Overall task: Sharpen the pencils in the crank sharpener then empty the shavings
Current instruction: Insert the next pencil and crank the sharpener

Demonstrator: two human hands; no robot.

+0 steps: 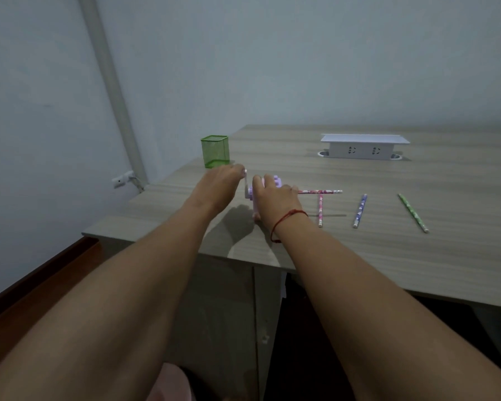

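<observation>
Purple sharpener holds pink pencil — three pencils alongside.

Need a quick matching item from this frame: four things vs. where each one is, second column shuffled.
1 mesh cup
2 green pencil
3 left hand
4 right hand

a pinching the crank
b gripping the sharpener
c lying rightmost on the table
d standing near the table's left edge

Pairs: 1-d, 2-c, 3-a, 4-b

On my table sit a green cup, sharpener, socket box, pink pencil, purple pencil and green pencil.
</observation>
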